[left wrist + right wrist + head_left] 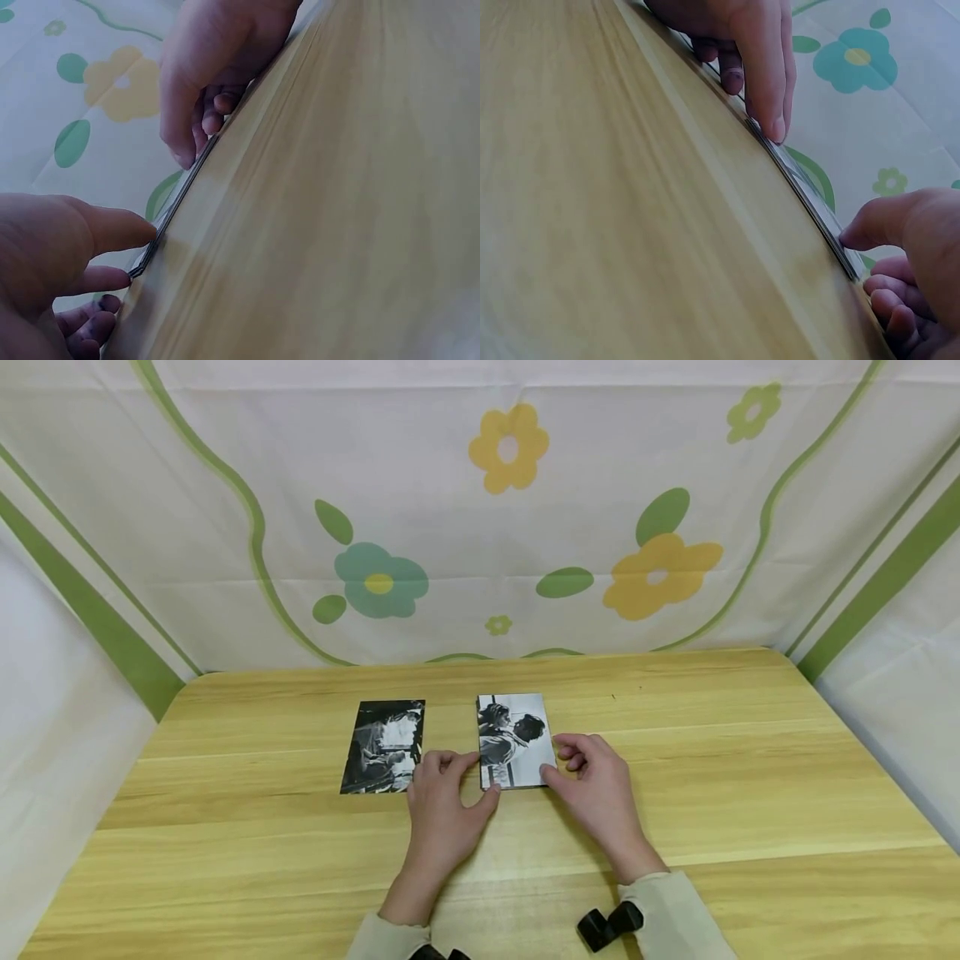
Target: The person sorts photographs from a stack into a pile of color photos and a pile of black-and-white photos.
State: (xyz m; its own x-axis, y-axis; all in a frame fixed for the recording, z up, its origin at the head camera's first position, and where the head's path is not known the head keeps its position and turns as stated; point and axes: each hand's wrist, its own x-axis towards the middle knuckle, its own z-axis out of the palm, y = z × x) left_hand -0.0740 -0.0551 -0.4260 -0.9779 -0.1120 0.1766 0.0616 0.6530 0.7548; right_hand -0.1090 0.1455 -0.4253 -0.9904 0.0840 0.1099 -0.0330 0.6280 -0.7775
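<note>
A small stack of black-and-white photo cards (pixel 517 735) lies on the table, its top picture showing two people sideways. My left hand (pixel 444 814) holds its near left corner, thumb at the near edge and index fingertip against the left edge. On the other side, my right hand (pixel 600 789) holds the near right corner, thumb on it and bent fingers beside the right edge. In the right wrist view the stack (pixel 806 199) shows several thin layers edge-on. Another dark photo card (pixel 382 747) lies left of the stack, its near right corner beside my left fingers.
The light wooden table (pixel 750 760) carries both photo piles near its far half. Behind it hangs a white cloth (pixel 450 510) with flower prints and green lines, and cloth walls flank both sides. A black wrist device (pixel 611 927) sits at the right sleeve.
</note>
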